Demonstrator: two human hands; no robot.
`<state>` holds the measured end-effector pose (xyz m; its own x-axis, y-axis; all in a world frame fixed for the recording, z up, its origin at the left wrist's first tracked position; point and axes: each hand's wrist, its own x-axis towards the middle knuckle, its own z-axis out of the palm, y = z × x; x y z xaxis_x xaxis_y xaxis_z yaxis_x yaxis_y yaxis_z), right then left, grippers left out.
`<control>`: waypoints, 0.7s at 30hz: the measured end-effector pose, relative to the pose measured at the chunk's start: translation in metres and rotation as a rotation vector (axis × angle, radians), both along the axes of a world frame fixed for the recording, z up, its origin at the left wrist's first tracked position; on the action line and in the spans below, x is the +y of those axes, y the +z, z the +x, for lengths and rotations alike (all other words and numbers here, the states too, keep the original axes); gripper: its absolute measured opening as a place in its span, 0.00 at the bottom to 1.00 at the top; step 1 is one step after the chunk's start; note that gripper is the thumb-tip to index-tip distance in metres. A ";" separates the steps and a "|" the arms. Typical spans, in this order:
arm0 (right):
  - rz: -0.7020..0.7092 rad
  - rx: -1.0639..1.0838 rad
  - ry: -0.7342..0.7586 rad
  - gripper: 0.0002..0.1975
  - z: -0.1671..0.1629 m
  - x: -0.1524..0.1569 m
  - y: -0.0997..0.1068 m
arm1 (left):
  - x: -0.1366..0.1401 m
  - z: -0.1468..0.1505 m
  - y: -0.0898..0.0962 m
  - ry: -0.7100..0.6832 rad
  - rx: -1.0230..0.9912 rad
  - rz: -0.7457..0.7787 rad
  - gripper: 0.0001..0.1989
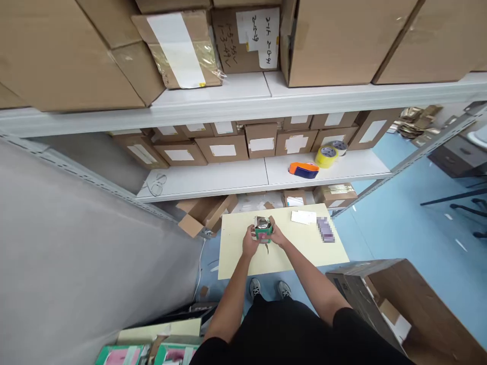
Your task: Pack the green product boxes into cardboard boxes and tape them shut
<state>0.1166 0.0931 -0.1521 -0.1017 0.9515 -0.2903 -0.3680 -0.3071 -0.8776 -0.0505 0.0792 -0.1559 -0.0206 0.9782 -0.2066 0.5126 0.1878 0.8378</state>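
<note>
Between my two hands is a small green box (263, 234) with a pink patch on its front. Its top is open, and a shiny round metal object (262, 222) shows inside; its kind is too small to make out. My left hand (250, 240) grips the box's left side, and my right hand (277, 234) wraps round its right side. Below them lies a pale yellow board (236, 256). A thin dark strip (267, 248) shows just under the box; whether it touches the box I cannot tell.
White paper slips (303, 217) and a blurred purple item (325, 229) lie on the board's right. A shelf (228, 177) ahead carries cartons, yellow tape (326, 156) and an orange-and-blue object (304, 170). An open carton (207, 213) stands left; a large open box (429, 309) stands right.
</note>
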 end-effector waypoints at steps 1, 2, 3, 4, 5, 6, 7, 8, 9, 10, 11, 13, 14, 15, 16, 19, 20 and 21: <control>-0.017 -0.008 -0.017 0.32 -0.006 0.002 -0.007 | 0.002 -0.004 -0.009 0.000 0.015 -0.009 0.34; -0.033 -0.025 -0.035 0.30 -0.012 0.003 -0.016 | 0.003 -0.008 -0.019 -0.004 0.023 -0.025 0.32; -0.051 -0.058 -0.049 0.29 -0.017 0.003 -0.025 | 0.003 -0.012 -0.029 -0.012 0.022 -0.049 0.31; -0.070 -0.104 -0.056 0.29 -0.021 0.001 -0.034 | 0.003 -0.016 -0.038 -0.024 0.013 -0.077 0.30; -0.092 -0.157 -0.058 0.30 -0.022 -0.001 -0.044 | 0.002 -0.020 -0.047 -0.036 -0.003 -0.106 0.29; -0.119 -0.208 -0.060 0.32 -0.023 -0.005 -0.053 | 0.001 -0.023 -0.054 -0.048 -0.019 -0.134 0.29; -0.148 -0.249 -0.068 0.33 -0.021 -0.009 -0.061 | 0.000 -0.026 -0.059 -0.060 -0.033 -0.153 0.29; -0.174 -0.275 -0.082 0.35 -0.018 -0.014 -0.067 | -0.002 -0.029 -0.062 -0.073 -0.044 -0.162 0.30; -0.193 -0.287 -0.098 0.37 -0.014 -0.019 -0.071 | -0.003 -0.031 -0.062 -0.086 -0.054 -0.160 0.31; -0.204 -0.289 -0.110 0.40 -0.009 -0.024 -0.073 | -0.004 -0.032 -0.060 -0.095 -0.063 -0.146 0.33; -0.207 -0.289 -0.118 0.43 -0.006 -0.028 -0.072 | -0.005 -0.032 -0.056 -0.099 -0.075 -0.124 0.35; -0.185 -0.283 -0.126 0.47 -0.002 -0.036 -0.066 | -0.004 -0.031 -0.044 -0.093 -0.101 -0.066 0.37; -0.169 -0.271 -0.133 0.48 -0.002 -0.039 -0.062 | -0.002 -0.029 -0.037 -0.087 -0.107 -0.046 0.36; -0.152 -0.251 -0.144 0.47 -0.004 -0.042 -0.057 | 0.000 -0.027 -0.030 -0.079 -0.104 -0.037 0.34; -0.135 -0.228 -0.161 0.46 -0.008 -0.044 -0.053 | 0.002 -0.026 -0.023 -0.069 -0.090 -0.037 0.32; -0.141 -0.268 -0.228 0.30 -0.019 -0.045 -0.044 | 0.010 -0.023 -0.010 -0.053 -0.020 -0.055 0.26; -0.160 -0.342 -0.243 0.22 -0.021 -0.044 -0.043 | 0.012 -0.023 -0.008 -0.051 0.000 -0.053 0.26; -0.179 -0.436 -0.247 0.15 -0.022 -0.043 -0.042 | 0.014 -0.024 -0.006 -0.051 0.014 -0.047 0.27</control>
<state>0.0943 0.0499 -0.1941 0.2855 0.8633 -0.4161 -0.0608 -0.4170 -0.9069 -0.0743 0.0934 -0.1622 0.0259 0.9673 -0.2525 0.5341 0.2001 0.8214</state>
